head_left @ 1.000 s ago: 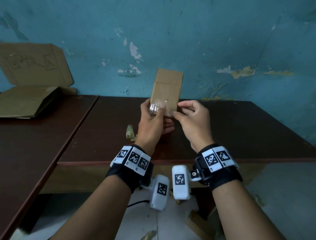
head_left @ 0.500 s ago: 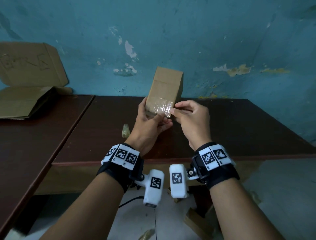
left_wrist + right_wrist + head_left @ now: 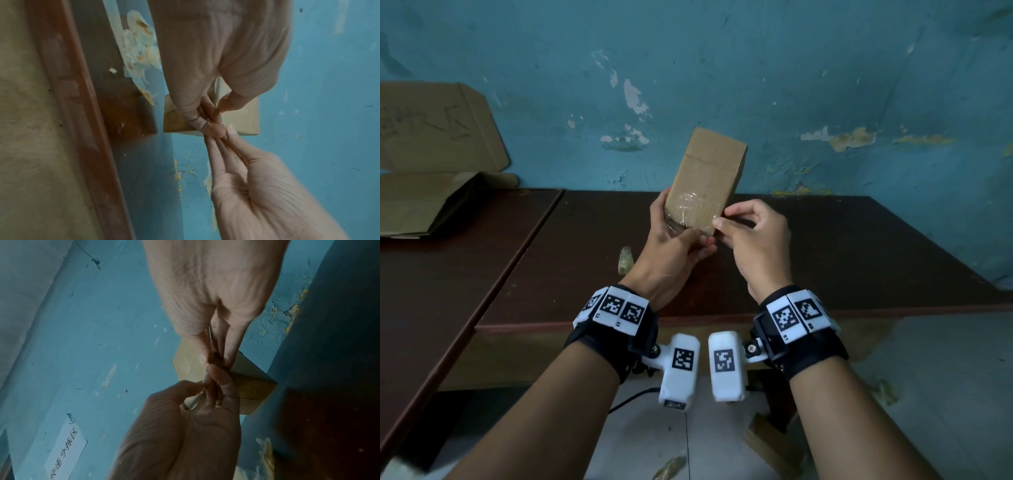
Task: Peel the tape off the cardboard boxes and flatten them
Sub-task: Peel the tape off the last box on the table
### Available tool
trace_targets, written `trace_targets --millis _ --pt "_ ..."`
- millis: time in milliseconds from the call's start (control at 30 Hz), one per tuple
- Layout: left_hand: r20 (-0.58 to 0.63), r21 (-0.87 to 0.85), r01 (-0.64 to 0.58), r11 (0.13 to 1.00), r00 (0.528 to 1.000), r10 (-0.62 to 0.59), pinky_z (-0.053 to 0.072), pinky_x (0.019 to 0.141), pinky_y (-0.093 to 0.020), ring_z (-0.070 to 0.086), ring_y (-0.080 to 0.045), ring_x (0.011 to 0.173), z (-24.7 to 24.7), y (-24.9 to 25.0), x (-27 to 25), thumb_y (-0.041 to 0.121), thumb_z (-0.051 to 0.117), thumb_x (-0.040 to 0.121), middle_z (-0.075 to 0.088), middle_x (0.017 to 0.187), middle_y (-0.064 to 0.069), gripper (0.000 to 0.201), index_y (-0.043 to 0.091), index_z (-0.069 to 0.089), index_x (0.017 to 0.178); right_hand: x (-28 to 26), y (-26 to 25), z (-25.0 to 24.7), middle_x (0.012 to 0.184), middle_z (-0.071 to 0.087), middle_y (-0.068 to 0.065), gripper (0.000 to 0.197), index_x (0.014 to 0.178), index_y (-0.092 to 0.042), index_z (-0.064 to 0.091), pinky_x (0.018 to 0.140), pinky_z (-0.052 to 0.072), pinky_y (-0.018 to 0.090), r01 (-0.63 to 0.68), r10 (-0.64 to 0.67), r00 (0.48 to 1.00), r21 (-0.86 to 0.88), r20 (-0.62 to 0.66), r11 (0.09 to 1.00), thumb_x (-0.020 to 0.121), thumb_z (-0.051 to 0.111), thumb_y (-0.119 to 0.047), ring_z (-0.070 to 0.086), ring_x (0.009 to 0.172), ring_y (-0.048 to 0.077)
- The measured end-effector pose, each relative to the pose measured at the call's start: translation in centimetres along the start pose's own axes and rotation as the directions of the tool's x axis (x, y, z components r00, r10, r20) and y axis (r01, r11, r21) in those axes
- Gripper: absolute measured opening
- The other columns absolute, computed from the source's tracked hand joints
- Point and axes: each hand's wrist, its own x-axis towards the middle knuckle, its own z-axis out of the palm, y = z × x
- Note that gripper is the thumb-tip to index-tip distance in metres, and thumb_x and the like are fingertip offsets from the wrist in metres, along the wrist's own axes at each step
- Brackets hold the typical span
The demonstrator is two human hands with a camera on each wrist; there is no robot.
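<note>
Fingers of the left hand [image 3: 671, 250] curl round the small brown cardboard box [image 3: 705, 178], tilted above the dark wooden table [image 3: 859, 246]; the right hand [image 3: 753, 240] pinches clear tape [image 3: 688, 209] at its lower corner.

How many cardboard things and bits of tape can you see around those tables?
Small cardboard box, held in the left hand: 1
Opened cardboard boxes on the left table: 1
Crumpled tape wads on the table: 1
Tape stuck on the held box: 1
Total: 4
</note>
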Motion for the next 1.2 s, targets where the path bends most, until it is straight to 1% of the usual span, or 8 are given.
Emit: trace_targets --millis 200,367,533,733,900,967,1033,1200 --pt "-0.008 0.029 -0.012 1.0 1.0 0.012 0.062 0.074 -0.029 0.063 -0.017 0.075 0.3 0.5 -0.3 -0.02 0.044 0.097 0.059 0.116 -0.016 0.08 0.04 0.034 0.148 -0.7 -0.5 0.0 0.099 0.077 -0.002 0.021 0.092 -0.022 0.074 0.086 0.067 0.044 0.0 0.0 1.0 0.006 -0.007 1.0 0.086 0.088 -0.006 0.079 0.088 0.008" --pt "-0.014 0.028 -0.013 1.0 1.0 0.013 0.062 0.076 -0.032 0.067 -0.019 0.081 0.8 0.3 -0.5 -0.02 0.044 0.098 0.058 0.123 -0.015 0.083 0.038 0.028 0.155 -1.1 -1.0 0.4 0.092 0.077 -0.004 0.017 0.098 -0.015 0.073 0.08 0.065 0.027 0.064 -0.068 0.997 -0.094 -0.044 0.994 0.091 0.083 -0.004 0.076 0.085 0.001" --pt "0.025 0.058 -0.055 0.997 0.998 0.054 0.062 0.077 -0.03 0.073 -0.012 0.081 1.2 0.3 -0.7 -0.022 0.039 0.1 0.064 0.117 -0.013 0.086 0.034 0.015 0.161 -0.8 -1.5 -0.1 0.095 0.079 -0.002 0.017 0.104 -0.015 0.072 0.084 0.066 0.036 0.055 -0.056 0.998 -0.152 -0.004 0.987 0.09 0.079 -0.009 0.077 0.088 0.004" --pt "0.023 0.142 -0.074 0.987 0.997 0.071 0.06 0.101 -0.05 0.073 -0.027 0.11 1.2 0.2 -0.7 -0.015 0.047 0.104 0.073 0.117 -0.004 0.084 0.037 0.015 0.16 -0.9 -1.8 -0.4 0.095 0.076 -0.005 0.042 0.111 -0.012 0.064 0.079 0.064 0.023 0.018 -0.015 0.995 -0.033 0.096 0.999 0.081 0.093 -0.007 0.078 0.093 0.003" --pt "0.03 0.224 -0.082 0.971 0.997 0.077 0.058 0.102 -0.052 0.071 -0.029 0.105 1.3 0.4 -0.9 -0.014 0.044 0.105 0.065 0.126 -0.024 0.086 0.039 0.008 0.162 -0.7 -1.8 -0.5 0.096 0.073 -0.011 0.044 0.114 -0.011 0.06 0.079 0.063 0.02 -0.007 0.011 0.992 -0.033 0.125 0.999 0.084 0.089 -0.001 0.076 0.09 -0.004" --pt "0.033 0.243 -0.085 0.966 0.996 0.079 0.052 0.108 -0.062 0.067 -0.042 0.113 1.2 0.2 -0.8 -0.014 0.044 0.105 0.06 0.129 -0.035 0.088 0.04 0.006 0.163 -0.8 -1.8 -0.4 0.095 0.072 -0.013 0.043 0.113 -0.012 0.058 0.076 0.061 0.017 -0.004 0.01 0.991 -0.042 0.134 0.999 0.084 0.086 0.002 0.073 0.084 -0.01" --pt "0.041 0.277 -0.089 0.957 0.996 0.08 0.048 0.109 -0.068 0.062 -0.052 0.118 1.1 0.0 -0.9 -0.013 0.044 0.105 0.059 0.125 -0.035 0.088 0.041 0.005 0.163 -0.9 -1.8 -0.4 0.089 0.068 -0.018 0.044 0.113 -0.013 0.057 0.073 0.058 0.013 -0.003 0.011 0.991 -0.062 0.136 0.998 0.083 0.085 0.002 0.07 0.078 -0.016" --pt "0.063 0.297 -0.098 0.95 0.995 0.083 0.054 0.109 -0.053 0.067 -0.034 0.123 1.6 0.5 -1.2 -0.015 0.042 0.106 0.061 0.134 -0.026 0.086 0.038 0.004 0.162 -0.8 -1.8 -0.3 0.085 0.066 -0.02 0.043 0.115 -0.013 0.058 0.075 0.06 0.016 0.004 0.006 0.994 -0.1 0.105 0.995 0.084 0.084 -0.001 0.071 0.076 -0.013"
